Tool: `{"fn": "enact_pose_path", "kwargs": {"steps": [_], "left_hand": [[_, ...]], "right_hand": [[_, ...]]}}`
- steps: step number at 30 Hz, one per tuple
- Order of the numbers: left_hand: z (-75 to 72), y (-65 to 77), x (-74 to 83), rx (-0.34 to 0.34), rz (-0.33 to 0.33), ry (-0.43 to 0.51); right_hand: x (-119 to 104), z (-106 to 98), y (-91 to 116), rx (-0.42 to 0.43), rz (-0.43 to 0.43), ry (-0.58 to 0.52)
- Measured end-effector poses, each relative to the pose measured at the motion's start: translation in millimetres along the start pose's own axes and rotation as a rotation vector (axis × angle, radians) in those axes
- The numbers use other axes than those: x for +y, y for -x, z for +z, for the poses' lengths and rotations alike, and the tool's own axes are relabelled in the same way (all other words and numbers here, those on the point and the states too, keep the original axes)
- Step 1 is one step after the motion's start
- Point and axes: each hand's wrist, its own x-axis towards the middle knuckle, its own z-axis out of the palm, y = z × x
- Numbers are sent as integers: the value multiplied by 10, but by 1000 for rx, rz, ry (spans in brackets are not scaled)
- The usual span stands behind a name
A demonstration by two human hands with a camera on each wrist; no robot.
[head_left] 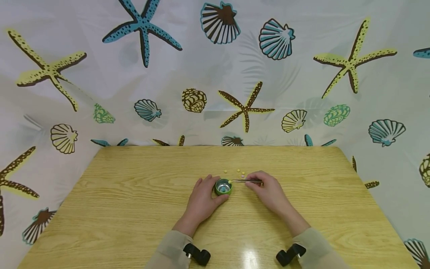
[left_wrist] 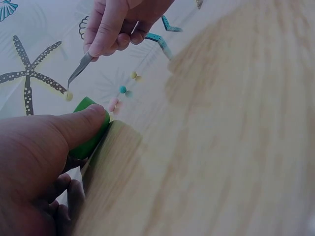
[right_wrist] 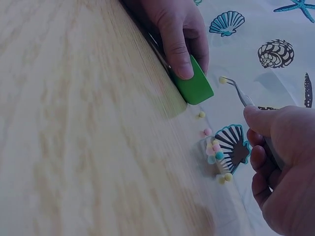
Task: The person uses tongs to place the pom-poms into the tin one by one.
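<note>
My left hand (head_left: 201, 201) holds a small green cup (right_wrist: 198, 89) on the wooden table, fingers on its far side and thumb at its near side. The cup's inside is shiny and silvery in the head view, with some blue-green at the bottom. In my right hand (head_left: 270, 192) is a pair of bent-tip metal tweezers (right_wrist: 240, 93), pinched between thumb and fingers. At their tips is a small yellow ball (right_wrist: 223, 80), which overlaps the cup's right rim in the head view. In the left wrist view, the yellow ball (left_wrist: 69, 96) shows above the cup.
Several small loose balls lie on the table behind and right of the cup, among them a yellow ball (head_left: 239, 170), a pink ball (right_wrist: 207, 132) and a teal ball (left_wrist: 123, 89). The wooden table (head_left: 134, 201) meets a shell-and-starfish cloth (head_left: 168, 74) at its back and sides.
</note>
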Motion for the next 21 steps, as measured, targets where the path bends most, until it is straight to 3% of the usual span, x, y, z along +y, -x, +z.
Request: {"fn": "enact_pose_path", "kwargs": {"steps": [21], "left_hand": [[17,-4,-14,2,6,-2]], "right_hand": [[23,35,-4,-5,-22,24]]}}
